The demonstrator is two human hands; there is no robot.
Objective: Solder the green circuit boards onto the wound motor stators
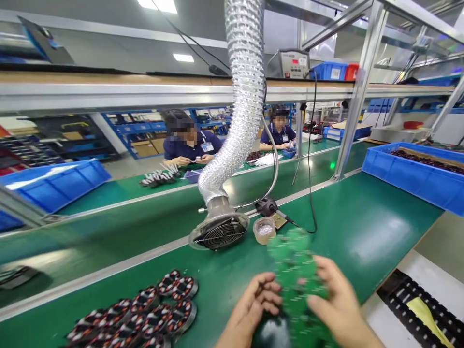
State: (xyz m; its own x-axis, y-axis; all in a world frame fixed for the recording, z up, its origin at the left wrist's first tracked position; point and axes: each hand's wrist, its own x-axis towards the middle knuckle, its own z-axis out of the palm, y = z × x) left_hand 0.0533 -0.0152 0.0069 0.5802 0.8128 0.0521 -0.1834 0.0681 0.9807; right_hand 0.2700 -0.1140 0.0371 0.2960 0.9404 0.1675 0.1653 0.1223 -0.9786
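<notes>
A green circuit board panel (295, 290), slightly blurred, stands tilted up above the near edge of the bench. My right hand (337, 299) grips its right side, thumb on the face towards me and fingers behind. Beside the board's left edge is my left hand (255, 302), its fingers loosely curled and apart; whether the tips touch the board is hard to see. Several ring-shaped coil parts (145, 311), black and silver with copper-red windings, lie grouped on the green bench to the left.
A fume extractor head (221, 232) hangs over the bench on a silver duct (244, 96). Behind the board are a soldering iron (275, 210) and a small round tub (264, 229). A blue bin (413, 169) stands right. Two co-workers (192, 142) sit across the line.
</notes>
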